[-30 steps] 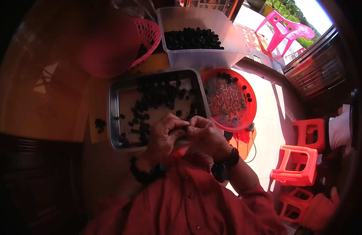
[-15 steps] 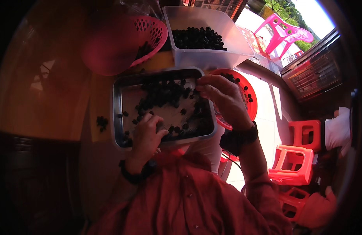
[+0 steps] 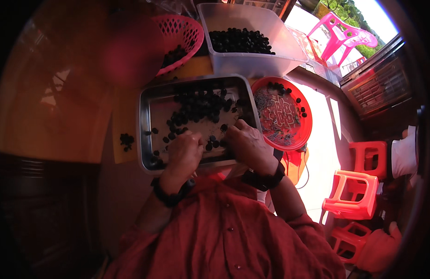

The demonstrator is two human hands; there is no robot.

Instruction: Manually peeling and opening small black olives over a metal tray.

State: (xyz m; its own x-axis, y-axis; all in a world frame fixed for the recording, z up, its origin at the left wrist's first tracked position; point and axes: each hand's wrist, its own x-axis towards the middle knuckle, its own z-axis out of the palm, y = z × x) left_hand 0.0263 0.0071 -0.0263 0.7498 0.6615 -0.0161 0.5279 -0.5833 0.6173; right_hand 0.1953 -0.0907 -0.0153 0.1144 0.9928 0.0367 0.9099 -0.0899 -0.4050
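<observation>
Dark round pieces, too many to count, lay in one rectangular metal tray in the head view, heaped toward its far side, with a looser scatter toward the near side. The left hand was over the tray's near middle, fingers curled inward; the right hand was over the near right corner, fingers bent down. Both grips looked nearly closed, but the fingertips were hidden in shadow, so I could not tell whether either had hold of a piece. The two hands stood in the way of the tray's near part, and each wrist bore one dark band.

Beyond the tray, one translucent tub held many more pieces. Far left stood one pink basket with pieces inside, its left side lost in blur. One red round tray sat just beside the metal tray's right edge, several pieces near its rim. One small cluster lay left of the metal tray on a yellow surface. Three red stools lined the right, and one pink chair stood far right.
</observation>
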